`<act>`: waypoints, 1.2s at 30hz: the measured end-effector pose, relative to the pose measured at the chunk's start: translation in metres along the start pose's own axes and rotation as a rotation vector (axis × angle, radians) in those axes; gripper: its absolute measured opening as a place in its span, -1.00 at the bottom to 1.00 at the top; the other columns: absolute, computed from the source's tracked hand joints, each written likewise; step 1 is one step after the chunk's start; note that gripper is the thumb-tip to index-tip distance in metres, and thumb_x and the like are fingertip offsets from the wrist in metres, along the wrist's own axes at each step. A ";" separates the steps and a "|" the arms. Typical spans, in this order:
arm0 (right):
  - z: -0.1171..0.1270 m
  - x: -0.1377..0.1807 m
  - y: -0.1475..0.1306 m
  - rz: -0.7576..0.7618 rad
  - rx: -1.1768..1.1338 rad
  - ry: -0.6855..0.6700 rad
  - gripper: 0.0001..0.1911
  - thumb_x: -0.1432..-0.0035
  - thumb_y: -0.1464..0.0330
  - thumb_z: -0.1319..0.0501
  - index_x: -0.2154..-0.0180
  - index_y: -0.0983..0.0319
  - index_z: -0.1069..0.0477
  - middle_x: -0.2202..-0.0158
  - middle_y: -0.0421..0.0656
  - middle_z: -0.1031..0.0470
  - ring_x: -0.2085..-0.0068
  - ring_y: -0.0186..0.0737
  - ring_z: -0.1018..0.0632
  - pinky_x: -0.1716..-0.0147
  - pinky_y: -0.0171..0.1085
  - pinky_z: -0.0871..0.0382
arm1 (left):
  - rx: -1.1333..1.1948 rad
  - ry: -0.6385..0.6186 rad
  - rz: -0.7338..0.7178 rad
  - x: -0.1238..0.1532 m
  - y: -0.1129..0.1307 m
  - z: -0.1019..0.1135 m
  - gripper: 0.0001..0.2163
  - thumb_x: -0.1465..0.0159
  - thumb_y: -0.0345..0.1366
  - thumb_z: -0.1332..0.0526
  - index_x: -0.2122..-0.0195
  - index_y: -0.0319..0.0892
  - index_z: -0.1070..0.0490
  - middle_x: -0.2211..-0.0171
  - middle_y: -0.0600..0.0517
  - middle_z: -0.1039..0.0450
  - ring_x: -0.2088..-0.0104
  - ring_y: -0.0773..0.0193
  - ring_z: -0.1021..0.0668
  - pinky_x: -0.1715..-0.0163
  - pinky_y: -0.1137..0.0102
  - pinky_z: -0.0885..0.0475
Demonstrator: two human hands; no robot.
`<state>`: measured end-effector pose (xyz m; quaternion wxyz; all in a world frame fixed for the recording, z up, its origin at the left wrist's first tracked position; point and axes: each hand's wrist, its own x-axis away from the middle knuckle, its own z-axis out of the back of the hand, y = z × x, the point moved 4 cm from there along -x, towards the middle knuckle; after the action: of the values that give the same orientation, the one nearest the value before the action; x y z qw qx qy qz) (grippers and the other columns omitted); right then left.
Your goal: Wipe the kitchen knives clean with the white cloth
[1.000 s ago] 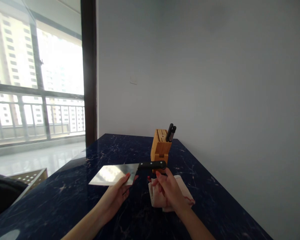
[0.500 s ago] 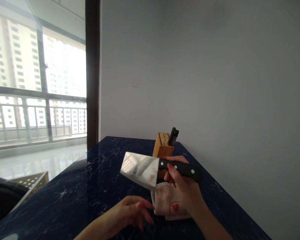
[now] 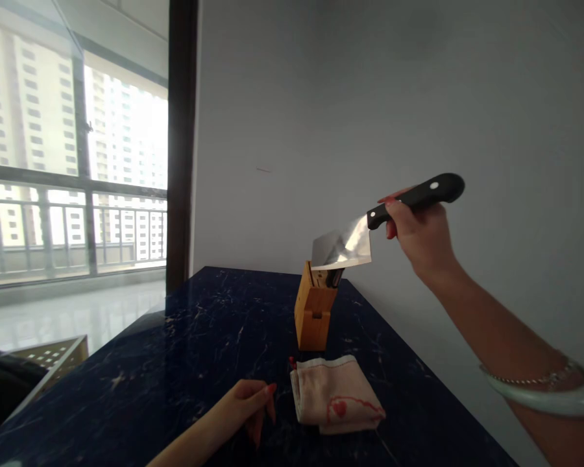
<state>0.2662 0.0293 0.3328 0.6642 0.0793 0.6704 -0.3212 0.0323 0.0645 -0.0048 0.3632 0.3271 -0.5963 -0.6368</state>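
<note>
A cleaver [image 3: 345, 246] with a broad shiny blade and a riveted black handle is in my right hand [image 3: 421, 237]. My fingers are closed around the handle, raised at the right. The blade tilts down to the left over the top of a wooden knife block [image 3: 316, 311], partly covering the black-handled pieces in its slots. My left hand [image 3: 250, 405] hovers low over the table, holding nothing, its fingers loosely bent and apart. Just right of it lies a folded pale cloth [image 3: 338, 392] with a red heart, untouched by either hand.
The dark blue marbled table [image 3: 214, 337] runs back to a grey wall [image 3: 394, 117]. At the left are a glass window [image 3: 126, 130] and a perforated beige basket or crate [image 3: 58, 357] below the table edge. A bangle [image 3: 555, 395] circles my right wrist.
My right hand has carried the cleaver up and forward from above the cloth to over the knife block. My left hand has drawn slightly left, its fingers bending more. The cloth is now uncovered.
</note>
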 end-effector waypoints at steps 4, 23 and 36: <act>-0.008 -0.009 0.005 -0.013 0.084 -0.012 -0.85 -0.02 0.31 -0.10 0.48 0.24 -0.36 0.76 -0.33 -0.22 0.72 -0.40 -0.27 0.72 -0.37 -0.11 | -0.026 -0.082 -0.004 0.003 0.006 -0.003 -0.54 -0.18 0.05 0.01 0.46 -0.26 -0.42 0.70 0.06 -0.46 0.74 0.46 -0.36 0.71 0.57 -0.06; -0.032 -0.039 0.007 -0.026 0.286 -0.164 -0.78 -0.01 0.25 -0.07 0.46 0.26 -0.35 0.75 -0.30 -0.24 0.68 -0.34 -0.34 0.64 -0.33 -0.19 | -0.024 -0.109 0.007 0.005 0.006 -0.007 -0.55 -0.19 0.04 0.03 0.41 -0.27 -0.42 0.60 -0.01 -0.53 0.68 0.42 -0.42 0.66 0.55 -0.12; -0.070 -0.032 0.013 -0.121 0.559 -0.385 -0.72 -0.03 0.18 -0.02 0.46 0.25 -0.34 0.64 -0.20 -0.38 0.55 -0.29 -0.43 0.51 -0.33 -0.24 | -0.022 -0.101 0.000 0.004 0.008 -0.004 -0.54 -0.18 0.06 0.02 0.43 -0.26 -0.44 0.57 -0.01 -0.54 0.73 0.47 -0.33 0.71 0.55 0.00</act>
<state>0.2173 0.0870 0.3528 0.7110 0.1563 0.4223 -0.5402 0.0342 0.0583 0.0026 0.3363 0.2904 -0.6068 -0.6591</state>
